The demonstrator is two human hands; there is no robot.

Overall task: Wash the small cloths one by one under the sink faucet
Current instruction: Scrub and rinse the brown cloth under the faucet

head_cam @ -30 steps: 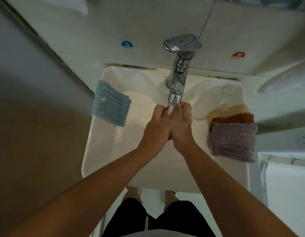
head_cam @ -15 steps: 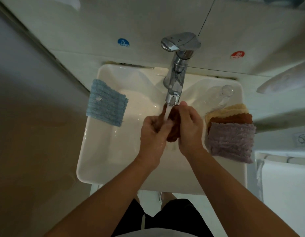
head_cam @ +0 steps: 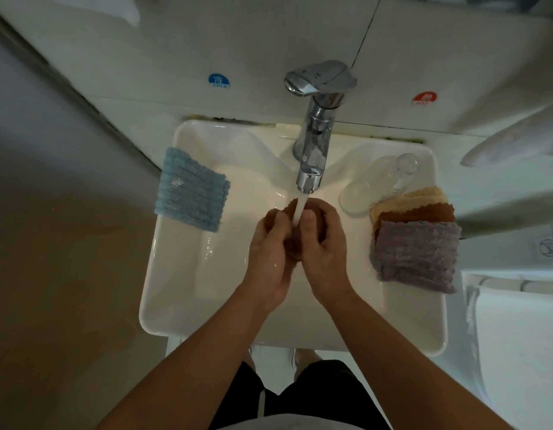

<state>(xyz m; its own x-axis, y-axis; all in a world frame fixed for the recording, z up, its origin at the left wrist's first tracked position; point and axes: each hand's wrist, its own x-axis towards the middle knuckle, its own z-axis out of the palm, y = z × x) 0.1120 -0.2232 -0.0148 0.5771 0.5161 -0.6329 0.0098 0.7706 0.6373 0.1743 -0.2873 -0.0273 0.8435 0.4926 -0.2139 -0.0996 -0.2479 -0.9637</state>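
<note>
A blue cloth (head_cam: 191,190) hangs over the sink's (head_cam: 182,274) left rim. In the middle, the left hand (head_cam: 269,252) and right hand (head_cam: 323,243) are both curled round a wadded brown cloth (head_cam: 292,240), squeezing it right under the faucet (head_cam: 315,144) with water (head_cam: 299,209) running onto it. On the right rim there's a clear glass (head_cam: 374,184), then a stack with a purple cloth (head_cam: 416,254) on top of rust and yellow ones.

Glass (head_cam: 377,184): clear, lying on its side at the basin's right rim
Wall stickers: blue "COLD" sticker (head_cam: 218,80), red "HOT" sticker (head_cam: 424,98)
</note>
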